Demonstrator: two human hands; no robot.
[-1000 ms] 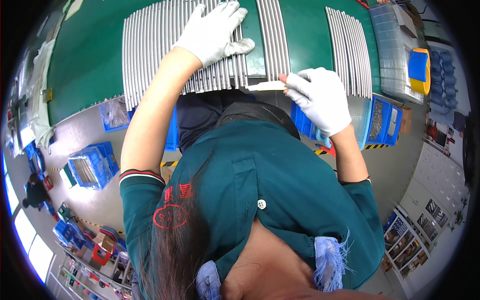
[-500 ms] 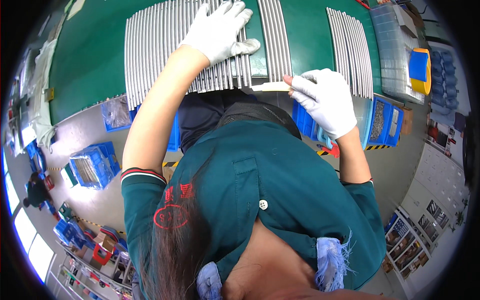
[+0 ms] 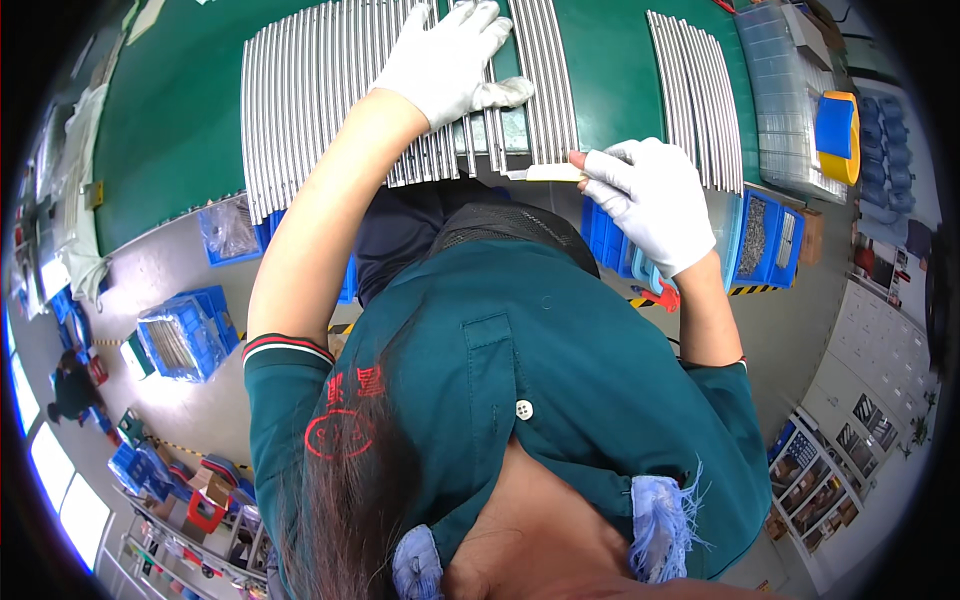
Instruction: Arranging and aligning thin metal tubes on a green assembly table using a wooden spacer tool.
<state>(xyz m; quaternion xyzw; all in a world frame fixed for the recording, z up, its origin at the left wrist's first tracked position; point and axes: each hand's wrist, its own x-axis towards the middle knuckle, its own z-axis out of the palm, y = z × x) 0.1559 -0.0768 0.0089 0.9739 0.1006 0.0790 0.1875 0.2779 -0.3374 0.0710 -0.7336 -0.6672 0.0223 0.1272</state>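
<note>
Many slim steel rods (image 3: 310,100) lie side by side on the green tabletop. My left hand (image 3: 447,62), in a white glove, rests on the right part of this group with fingers spread. A few rods (image 3: 493,130) under it stand slightly apart from the rest. My right hand (image 3: 650,205), in a white glove with bare fingertips, pinches a small cream-handled tool (image 3: 555,173). Its thin grey, blade-like tip points left, close to the near ends of those few rods; contact cannot be made out. Just right of my left hand lies a narrower rod group (image 3: 543,80).
Another rod group (image 3: 697,100) lies farther right on the green table (image 3: 610,70). Clear plastic boxes (image 3: 785,100) and a blue-and-yellow tape roll (image 3: 838,138) stand at the right edge. Blue bins (image 3: 765,240) sit below the table's front edge.
My left hand has slid a little to the right, and a gap has opened between the few rods under it and the large group. The cream-handled tool has shifted slightly, still in my right hand.
</note>
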